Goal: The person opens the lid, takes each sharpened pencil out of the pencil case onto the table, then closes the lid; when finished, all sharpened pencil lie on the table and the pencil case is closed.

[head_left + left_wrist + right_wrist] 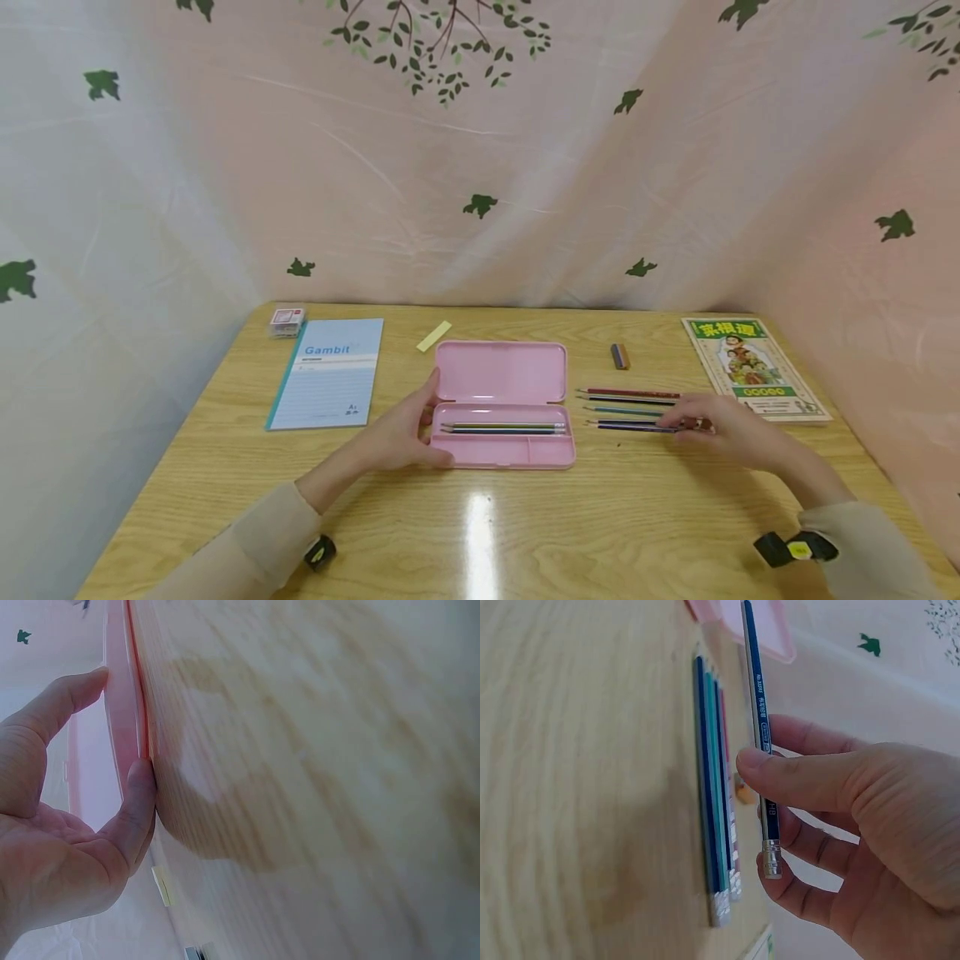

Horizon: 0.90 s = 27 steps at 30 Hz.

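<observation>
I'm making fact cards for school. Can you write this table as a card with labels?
Case: pink pencil case, open lid
Inside: pencils, in the long back compartment
Left hand: touches the case's left side
Right hand: pinches a dark blue pencil
Right of case: loose pencils, small brown block
Left of case: Gambit notebook, small box
Far right: green-and-cream booklet
Near lid: yellow strip

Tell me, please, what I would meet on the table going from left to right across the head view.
Notebook, yellow strip, pink case, loose pencils, booklet.
</observation>
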Motion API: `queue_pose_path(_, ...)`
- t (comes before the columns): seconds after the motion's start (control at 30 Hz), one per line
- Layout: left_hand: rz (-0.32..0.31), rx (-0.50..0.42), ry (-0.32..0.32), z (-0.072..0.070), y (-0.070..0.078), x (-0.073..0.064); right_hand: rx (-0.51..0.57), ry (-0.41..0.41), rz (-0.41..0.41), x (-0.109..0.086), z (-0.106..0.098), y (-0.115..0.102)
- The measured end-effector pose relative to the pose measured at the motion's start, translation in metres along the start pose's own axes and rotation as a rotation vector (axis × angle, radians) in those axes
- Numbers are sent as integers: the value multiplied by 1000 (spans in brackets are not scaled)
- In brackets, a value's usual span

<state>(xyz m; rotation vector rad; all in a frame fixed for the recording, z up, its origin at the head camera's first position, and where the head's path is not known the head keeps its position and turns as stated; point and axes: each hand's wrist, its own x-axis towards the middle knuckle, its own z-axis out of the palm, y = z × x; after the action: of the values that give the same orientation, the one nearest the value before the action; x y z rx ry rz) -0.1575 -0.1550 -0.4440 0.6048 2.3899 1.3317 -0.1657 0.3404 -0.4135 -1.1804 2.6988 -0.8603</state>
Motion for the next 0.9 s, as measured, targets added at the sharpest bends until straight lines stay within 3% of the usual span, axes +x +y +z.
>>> queue_pose_path(0.3,0,22,5,-1,0,0,-46,-6,26,-11,11,14)
queue_pose_path(0.9,11,7,1,0,0,0,-234,56,-33,-7,18,20)
